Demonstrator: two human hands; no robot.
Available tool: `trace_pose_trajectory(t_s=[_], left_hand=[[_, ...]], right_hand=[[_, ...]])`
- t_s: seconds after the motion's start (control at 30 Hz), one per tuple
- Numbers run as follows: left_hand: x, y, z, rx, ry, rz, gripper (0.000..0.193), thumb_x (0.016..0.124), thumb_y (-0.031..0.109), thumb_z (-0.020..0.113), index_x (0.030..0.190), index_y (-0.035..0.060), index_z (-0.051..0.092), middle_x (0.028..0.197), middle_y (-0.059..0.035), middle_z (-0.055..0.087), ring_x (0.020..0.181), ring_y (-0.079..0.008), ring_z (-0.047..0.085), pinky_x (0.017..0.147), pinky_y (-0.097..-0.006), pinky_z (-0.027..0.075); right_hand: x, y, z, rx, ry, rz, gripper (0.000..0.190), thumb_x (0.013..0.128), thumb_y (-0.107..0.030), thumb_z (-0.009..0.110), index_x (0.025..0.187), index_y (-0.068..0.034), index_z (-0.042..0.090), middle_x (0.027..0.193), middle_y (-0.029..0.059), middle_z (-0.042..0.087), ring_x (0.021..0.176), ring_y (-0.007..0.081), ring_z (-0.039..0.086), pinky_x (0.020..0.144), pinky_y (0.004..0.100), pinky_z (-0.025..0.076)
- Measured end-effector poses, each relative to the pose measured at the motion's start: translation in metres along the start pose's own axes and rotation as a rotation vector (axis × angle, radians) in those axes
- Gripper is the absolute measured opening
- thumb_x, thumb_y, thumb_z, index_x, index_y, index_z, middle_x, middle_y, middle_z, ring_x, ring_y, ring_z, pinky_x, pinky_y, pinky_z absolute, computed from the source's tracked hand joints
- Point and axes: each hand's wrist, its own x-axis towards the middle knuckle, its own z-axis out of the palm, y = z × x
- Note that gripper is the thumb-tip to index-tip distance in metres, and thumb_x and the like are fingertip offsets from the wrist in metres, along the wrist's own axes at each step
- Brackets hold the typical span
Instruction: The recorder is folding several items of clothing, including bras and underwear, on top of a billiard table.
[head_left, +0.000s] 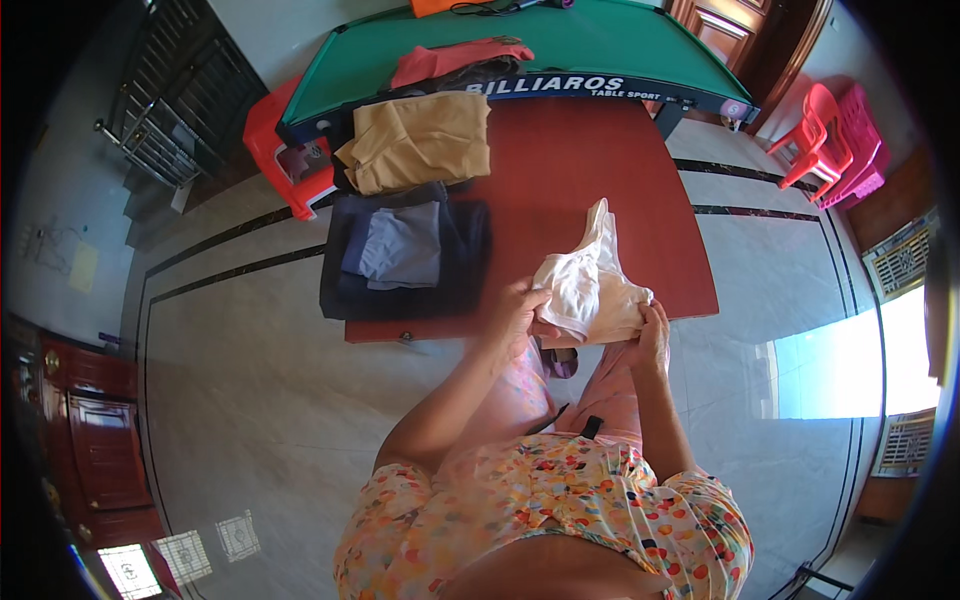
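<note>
A pale cream undergarment with straps, perhaps a bra or camisole, is stretched between my hands over the near edge of the red wooden table. My left hand grips its left side and my right hand pinches its lower right corner. On the table's left side lies a dark folded garment, with a grey-blue folded cloth on it. Behind these sits a folded tan garment.
A green-topped billiard table adjoins the far edge, with red and dark clothes on it. A red plastic stool stands at the left. Red and pink plastic chairs stand at the far right.
</note>
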Motion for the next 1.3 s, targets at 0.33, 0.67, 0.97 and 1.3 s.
trace_pose_trajectory(t_s=[0.33, 0.67, 0.97, 1.3], left_hand=[[-0.016, 0.008, -0.042, 0.006, 0.085, 0.071, 0.021, 0.079, 0.011, 0.052, 0.096, -0.0006, 0.057, 0.071, -0.0059, 0.057, 0.053, -0.0162, 0.058, 0.040, -0.0281, 0.051], [0.007, -0.017, -0.052, 1.457, 0.209, 0.806, 0.007, 0.068, 0.007, 0.052, 0.070, 0.0032, 0.046, 0.067, -0.0147, 0.051, 0.063, -0.0347, 0.052, 0.056, -0.0438, 0.045], [0.008, -0.016, -0.046, 1.667, 0.232, 0.745, 0.016, 0.063, 0.006, 0.054, 0.078, 0.0058, 0.047, 0.079, -0.0131, 0.047, 0.076, -0.0318, 0.049, 0.061, -0.0417, 0.045], [0.030, -0.015, -0.058, 1.796, -0.040, 0.552, 0.029, 0.060, 0.009, 0.052, 0.088, 0.0013, 0.049, 0.090, -0.0169, 0.046, 0.077, -0.0353, 0.043, 0.065, -0.0456, 0.033]], right_hand=[[0.028, 0.008, 0.006, -0.131, 0.046, -0.100, 0.007, 0.079, -0.003, 0.048, 0.076, -0.004, 0.054, 0.071, 0.0015, 0.054, 0.063, 0.0107, 0.053, 0.056, 0.0230, 0.044], [0.090, -0.018, -0.027, -1.601, -0.013, -0.870, 0.016, 0.080, -0.013, 0.047, 0.092, -0.004, 0.052, 0.082, 0.0115, 0.058, 0.078, 0.0318, 0.054, 0.070, 0.0400, 0.042], [0.085, -0.028, -0.024, -1.725, -0.125, -0.750, 0.019, 0.078, -0.011, 0.048, 0.096, -0.005, 0.048, 0.087, 0.0110, 0.053, 0.086, 0.0284, 0.051, 0.073, 0.0409, 0.037], [0.098, -0.031, -0.019, -1.661, -0.218, -0.693, 0.025, 0.072, -0.011, 0.052, 0.097, -0.004, 0.051, 0.083, 0.0110, 0.050, 0.077, 0.0297, 0.048, 0.067, 0.0416, 0.034]])
